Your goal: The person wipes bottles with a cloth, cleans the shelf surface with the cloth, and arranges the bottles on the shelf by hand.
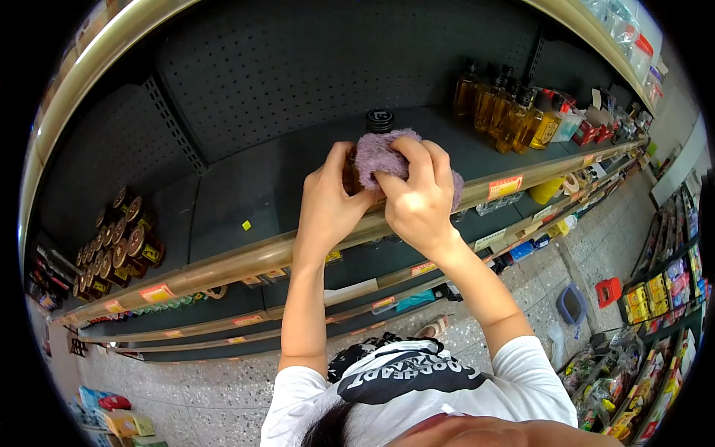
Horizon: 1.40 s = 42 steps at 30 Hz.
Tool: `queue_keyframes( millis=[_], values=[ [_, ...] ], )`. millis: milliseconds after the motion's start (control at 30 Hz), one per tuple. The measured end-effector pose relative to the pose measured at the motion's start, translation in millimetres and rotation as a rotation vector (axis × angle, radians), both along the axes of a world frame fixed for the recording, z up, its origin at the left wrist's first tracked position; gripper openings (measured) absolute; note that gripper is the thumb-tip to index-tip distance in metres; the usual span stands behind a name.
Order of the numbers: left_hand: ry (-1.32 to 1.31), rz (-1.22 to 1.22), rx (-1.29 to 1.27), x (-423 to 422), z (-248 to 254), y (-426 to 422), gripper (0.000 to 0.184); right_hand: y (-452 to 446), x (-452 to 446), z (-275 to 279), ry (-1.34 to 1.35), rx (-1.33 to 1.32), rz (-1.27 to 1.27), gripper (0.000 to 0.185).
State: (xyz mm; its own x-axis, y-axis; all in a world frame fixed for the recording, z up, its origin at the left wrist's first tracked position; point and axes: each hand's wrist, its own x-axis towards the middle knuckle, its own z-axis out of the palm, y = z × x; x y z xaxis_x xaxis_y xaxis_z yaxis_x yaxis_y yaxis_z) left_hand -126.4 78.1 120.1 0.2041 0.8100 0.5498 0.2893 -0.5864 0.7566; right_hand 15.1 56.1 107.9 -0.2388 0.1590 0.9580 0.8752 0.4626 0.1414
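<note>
Over the front edge of the dark shelf (pixel 253 186), a bottle (pixel 380 121) with a black cap is between my hands, most of its body hidden. My left hand (pixel 326 197) wraps round its left side, fingers curled. A fluffy purple cloth (pixel 378 155) is bunched in my right hand (pixel 421 197), which presses it against the bottle's upper front. Part of the cloth hangs out to the right, below my right wrist. Several amber bottles (pixel 510 123) with black caps stand upright to the right on the same shelf.
Rows of dark jars (pixel 119 249) with brown lids stand at the left of the shelf. A small yellow square (pixel 246 225) lies on its surface. Lower shelves carry price tags (pixel 247 320). On the floor at right are a blue basin (pixel 572 304) and a red container (pixel 608 291).
</note>
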Motion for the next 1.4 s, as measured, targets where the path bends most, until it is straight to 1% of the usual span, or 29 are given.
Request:
queue_keyframes(
  millis=[100,167,300,400,500,600,867,967,1000,1100,1133,1167,1233,1333,1400],
  values=[
    [0.009,0.04,0.077,0,-5,2,0.042,0,-8,16,-0.046,-0.03,-0.021,0.02],
    [-0.003,0.041,0.069,0,-9,5,0.042,1,-10,21,-0.075,-0.067,-0.027,0.02],
    [0.047,0.04,0.024,-1,-2,2,0.045,7,-3,17,0.009,-0.044,0.063,0.02],
    [0.028,0.024,-0.016,1,-2,2,0.047,8,5,10,0.046,-0.04,0.112,0.022],
    [-0.034,-0.013,-0.003,2,-8,5,0.051,7,12,5,0.069,-0.037,0.15,0.024],
    [0.014,-0.003,-0.051,0,-3,2,0.051,13,15,0,0.099,-0.027,0.175,0.024],
    [-0.015,-0.017,-0.018,1,-4,4,0.048,18,14,5,0.22,-0.083,0.231,0.027],
    [-0.024,-0.026,-0.003,1,-9,5,0.048,16,18,15,0.276,-0.219,0.238,0.029],
    [-0.026,-0.029,0.006,1,-9,5,0.048,18,21,19,0.318,-0.272,0.259,0.024],
    [0.012,-0.03,-0.038,0,-4,2,0.048,31,38,38,0.464,-0.652,0.486,0.021],
    [-0.01,-0.057,-0.03,-1,-5,3,0.048,41,42,45,0.478,-0.741,0.639,0.02],
    [-0.032,-0.084,-0.021,-1,-8,4,0.048,41,45,53,0.6,-0.965,0.732,0.02],
    [-0.043,-0.112,-0.007,-1,-8,4,0.048,45,48,71,0.604,-1.241,0.799,0.024],
    [-0.024,-0.115,-0.007,-2,-8,5,0.047,67,53,77,0.474,-1.382,0.987,0.03],
    [-0.021,-0.122,-0.019,-3,-8,5,0.047,83,50,71,0.459,-1.398,1.073,0.029]
  ],
)
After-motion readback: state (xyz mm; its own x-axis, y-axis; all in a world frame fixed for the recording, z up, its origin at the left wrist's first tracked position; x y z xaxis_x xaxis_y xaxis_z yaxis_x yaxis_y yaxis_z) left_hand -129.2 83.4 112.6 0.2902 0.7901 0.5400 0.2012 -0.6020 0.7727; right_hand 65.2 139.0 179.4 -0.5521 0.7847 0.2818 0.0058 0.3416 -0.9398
